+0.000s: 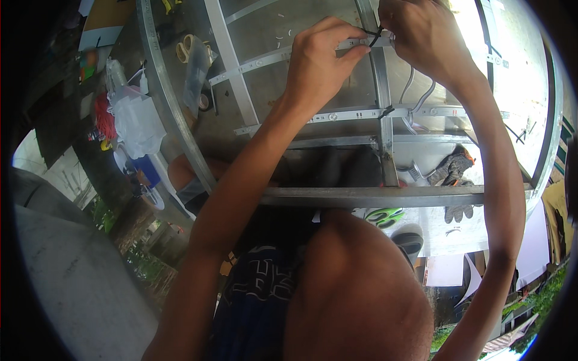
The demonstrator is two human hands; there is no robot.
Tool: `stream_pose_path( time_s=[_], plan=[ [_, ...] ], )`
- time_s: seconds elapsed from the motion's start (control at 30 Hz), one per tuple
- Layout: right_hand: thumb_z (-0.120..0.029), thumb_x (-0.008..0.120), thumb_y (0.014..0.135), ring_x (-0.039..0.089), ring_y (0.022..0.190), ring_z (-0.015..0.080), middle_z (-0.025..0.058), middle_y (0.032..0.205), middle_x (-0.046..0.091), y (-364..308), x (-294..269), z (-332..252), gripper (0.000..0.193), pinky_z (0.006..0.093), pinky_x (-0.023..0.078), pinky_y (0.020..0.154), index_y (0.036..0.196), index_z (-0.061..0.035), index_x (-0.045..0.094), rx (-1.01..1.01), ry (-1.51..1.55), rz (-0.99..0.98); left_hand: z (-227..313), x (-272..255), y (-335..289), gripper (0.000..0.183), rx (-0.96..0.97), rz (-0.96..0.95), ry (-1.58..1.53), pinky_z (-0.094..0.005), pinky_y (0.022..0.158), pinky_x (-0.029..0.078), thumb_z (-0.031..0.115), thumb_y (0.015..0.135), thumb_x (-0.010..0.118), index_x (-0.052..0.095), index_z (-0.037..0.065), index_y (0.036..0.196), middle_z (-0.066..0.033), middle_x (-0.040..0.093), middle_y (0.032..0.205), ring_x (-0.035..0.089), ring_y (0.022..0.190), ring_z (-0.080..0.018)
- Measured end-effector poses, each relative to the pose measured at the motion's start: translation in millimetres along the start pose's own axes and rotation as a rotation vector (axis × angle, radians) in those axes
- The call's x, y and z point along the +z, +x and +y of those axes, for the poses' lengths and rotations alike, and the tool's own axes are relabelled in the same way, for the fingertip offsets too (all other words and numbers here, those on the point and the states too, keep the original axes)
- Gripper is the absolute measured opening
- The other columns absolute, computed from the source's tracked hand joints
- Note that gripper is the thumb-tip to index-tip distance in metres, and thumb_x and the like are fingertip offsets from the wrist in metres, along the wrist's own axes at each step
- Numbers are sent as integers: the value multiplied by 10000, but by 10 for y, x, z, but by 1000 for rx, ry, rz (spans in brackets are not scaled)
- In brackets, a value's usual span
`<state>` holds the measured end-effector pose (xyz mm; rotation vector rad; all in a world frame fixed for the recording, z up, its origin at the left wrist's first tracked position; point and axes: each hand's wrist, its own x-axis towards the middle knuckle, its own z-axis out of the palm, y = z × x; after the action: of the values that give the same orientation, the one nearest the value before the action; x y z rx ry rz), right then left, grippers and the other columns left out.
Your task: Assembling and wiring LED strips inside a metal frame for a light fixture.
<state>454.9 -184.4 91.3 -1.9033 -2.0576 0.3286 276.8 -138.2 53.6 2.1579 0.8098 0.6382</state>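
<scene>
A person's two bare hands meet at the upper center of the frame, working a black cable tie (374,40) where a white LED strip (265,62) crosses an upright metal bar (383,78). The left hand (328,57) pinches the tie between thumb and forefinger; the right hand (421,42) is curled closed at the tie's other side, its fingertips largely hidden, so its exact hold cannot be told. Below them, a second LED strip (337,116) runs across the same bar, with another black tie (386,112) around the crossing. Gray wires (428,94) loop between the strips at right of center — close enough, it appears, to be caught if the tie is drawn tight without a check underneath. A strip sitting crooked on the bar could be fixed that way, too much pull could pinch or crease it, and a slipping thumb could let the loop spring loose. A silvery metal frame (361,195) surrounds the work, its near rail crossing the middle of the picture. Gray gloves (450,168) lie at lower right of center, green-handled scissors (385,216) beyond the near rail — and a clear plastic bag (195,72) at upper left.
</scene>
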Motion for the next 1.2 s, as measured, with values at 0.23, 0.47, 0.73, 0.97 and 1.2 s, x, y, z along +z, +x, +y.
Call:
stream_pose_path(
  time_s=[0.23, 0.47, 0.73, 0.97, 1.2],
  plan=[
    [-5, 563, 575, 597, 682, 320, 140, 620, 602, -6, -8, -44, 110, 405, 476, 643, 674, -21, 608, 60, 73, -29, -32, -4, 33, 175, -43, -2, -55, -348, 649, 477, 38, 680, 729, 676, 11, 845, -110, 649, 819, 628, 729, -294],
    [-4, 559, 578, 590, 778, 318, 139, 649, 606, -32, -44, -63, 139, 416, 471, 686, 701, -23, 620, 83, 107, -24, -116, -114, 153, 159, 74, -62, -18, -348, 672, 490, 52, 707, 700, 689, 25, 864, -111, 662, 856, 635, 732, -294],
    [-8, 564, 590, 576, 843, 316, 129, 663, 601, -28, -68, -111, 141, 440, 406, 833, 713, -32, 627, 106, 124, -82, -78, -125, 123, 165, 1, -146, 30, -302, 730, 489, 49, 742, 697, 689, 34, 906, -81, 672, 890, 643, 780, -225],
    [-25, 585, 596, 577, 842, 321, 141, 670, 605, -37, -36, -97, 117, 434, 416, 800, 703, -32, 632, 62, 78, -11, -63, -77, 108, 156, 26, -127, 25, -302, 693, 478, 34, 750, 688, 679, 22, 905, -83, 665, 863, 642, 772, -228],
    [-37, 594, 596, 583, 819, 339, 161, 671, 618, -31, -15, -86, 117, 426, 447, 732, 705, -19, 636, 73, 145, 27, -74, -11, 59, 187, 58, -60, -18, -299, 684, 482, 12, 757, 677, 665, 29, 943, -79, 654, 870, 646, 772, -210]
  ],
)
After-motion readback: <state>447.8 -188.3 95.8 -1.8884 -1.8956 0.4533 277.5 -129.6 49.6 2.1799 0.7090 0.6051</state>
